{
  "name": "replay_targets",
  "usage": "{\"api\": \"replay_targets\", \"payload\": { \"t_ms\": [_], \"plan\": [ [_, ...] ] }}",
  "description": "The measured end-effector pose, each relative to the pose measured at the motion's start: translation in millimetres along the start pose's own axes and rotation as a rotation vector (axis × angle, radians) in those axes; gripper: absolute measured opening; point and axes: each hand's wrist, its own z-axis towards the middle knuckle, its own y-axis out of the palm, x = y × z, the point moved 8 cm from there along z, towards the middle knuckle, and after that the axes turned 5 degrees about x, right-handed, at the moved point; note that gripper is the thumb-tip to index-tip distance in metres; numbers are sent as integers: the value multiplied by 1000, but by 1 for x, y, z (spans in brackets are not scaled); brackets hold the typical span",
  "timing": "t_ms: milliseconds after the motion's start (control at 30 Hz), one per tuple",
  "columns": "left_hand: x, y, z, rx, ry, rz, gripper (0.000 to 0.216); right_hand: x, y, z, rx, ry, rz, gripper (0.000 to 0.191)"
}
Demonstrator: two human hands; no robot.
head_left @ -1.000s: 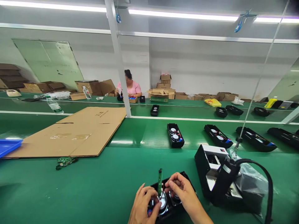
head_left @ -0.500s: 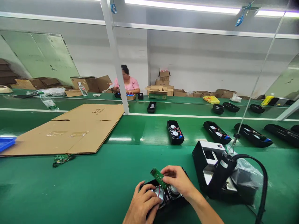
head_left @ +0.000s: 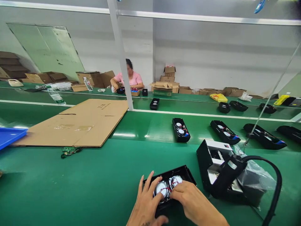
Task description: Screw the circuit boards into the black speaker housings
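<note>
A black speaker case lies on the green bench in front of me, holding two round silver speaker drivers with thin red wires. My left hand is spread over the case's left end, its fingers stretched across the rim and the left driver. At the inner side of the drivers, my right hand has its fingers pressed together among the red wires. Whatever they pinch is hidden by the hand. The small green circuit board does not show at the hands.
An electric screwdriver rests by a black-and-white screw feeder on the right, beside a plastic bag. More speaker cases stand along the line. A cardboard sheet, circuit boards and a blue tray lie left. A co-worker sits opposite.
The green circuit board in my right hand has gone out of sight. My right hand has moved lower, towards the drivers, and my left fingers have spread. The view has tilted down.
</note>
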Motion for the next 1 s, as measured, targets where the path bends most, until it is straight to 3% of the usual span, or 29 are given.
{"api": "replay_targets", "payload": {
  "t_ms": [133, 267, 433, 667, 800, 1000],
  "plan": [
    [2, 12, -8, 5, -38, 55, 58, -4, 7, 5, -132, 23, -10, 48],
    [3, 11, -7, 71, -71, 26, 56, 0, 2, 1, -71, 87, 141, 56],
    [4, 6, -6, 71, -81, -34, 53, 0, 7, 0, -35, 119, 280, 48],
    [14, -8, 1, 1, -136, -35, 48, 2, 4, 1, -135, 187, 198, 53],
    [14, -7, 3, 4, -109, -32, 44, -5, 3, 1, -187, 191, 179, 45],
    [11, -6, 2, 59, -57, -36, 38, -8, 10, 0, -119, 194, 235, 42]
  ]
}}
